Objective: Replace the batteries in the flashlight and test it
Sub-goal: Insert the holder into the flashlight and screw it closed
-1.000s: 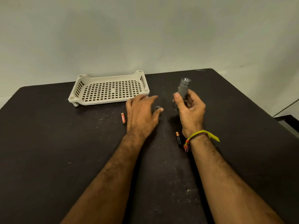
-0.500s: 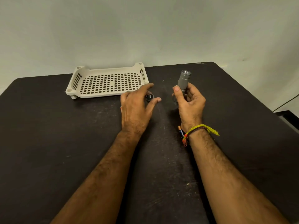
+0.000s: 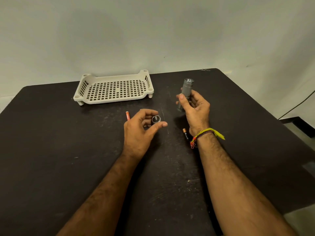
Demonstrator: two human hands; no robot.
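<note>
My right hand [image 3: 196,111] grips a grey metal flashlight [image 3: 186,89] by its body, head tilted up and away, above the black table [image 3: 51,150]. My left hand [image 3: 139,132] pinches the flashlight's small round end cap [image 3: 156,119] between thumb and fingertips, just left of the flashlight. An orange battery [image 3: 127,115] lies on the table left of my left hand. A black and copper battery [image 3: 185,133] lies beside my right wrist, partly hidden by it.
A cream perforated plastic tray [image 3: 115,99] stands at the back of the table, near the wall. The table's right edge drops off to a floor with a dark object and a cable at far right.
My left hand picked the end cap up off the table and now holds it raised. The right hand keeps the flashlight in much the same place.
</note>
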